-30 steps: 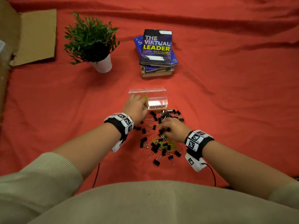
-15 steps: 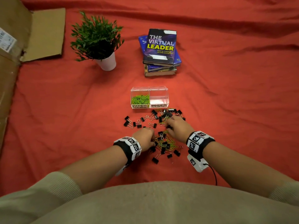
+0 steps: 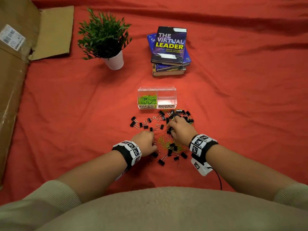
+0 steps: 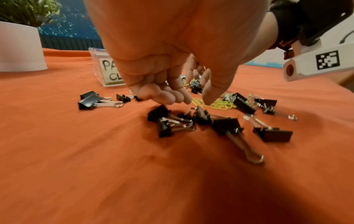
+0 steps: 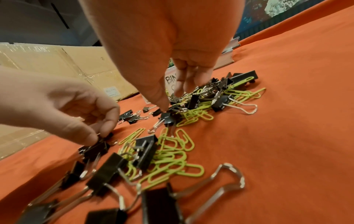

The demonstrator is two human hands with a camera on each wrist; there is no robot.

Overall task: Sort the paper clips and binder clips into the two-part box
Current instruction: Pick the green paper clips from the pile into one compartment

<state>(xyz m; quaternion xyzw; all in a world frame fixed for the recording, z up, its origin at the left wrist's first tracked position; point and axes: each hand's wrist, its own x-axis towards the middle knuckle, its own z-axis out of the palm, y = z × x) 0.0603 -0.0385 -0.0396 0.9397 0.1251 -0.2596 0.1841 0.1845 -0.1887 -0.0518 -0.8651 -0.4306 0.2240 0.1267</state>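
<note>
A clear two-part box (image 3: 156,88) stands on the red cloth. Its left part, labelled PAPER CLIPS, holds green paper clips (image 3: 147,99); its right part, labelled BINDER CLIPS (image 3: 166,106), looks empty. In front of it lie several black binder clips (image 3: 160,116) mixed with loose green paper clips (image 3: 166,144). My left hand (image 3: 154,147) is at the pile's near left, thumb and forefinger pinching a black binder clip (image 5: 95,147). My right hand (image 3: 170,129) reaches into the pile's middle, and its thumb and fingers pinch a small binder clip (image 5: 168,118).
A potted plant (image 3: 106,39) and a stack of books (image 3: 169,50) stand behind the box. A cardboard box (image 3: 15,72) lines the left edge. A few binder clips (image 3: 138,124) lie scattered to the left of the pile.
My left hand has come back from the box's left part to the near side of the pile and closed on a binder clip. My right hand stayed in the pile.
</note>
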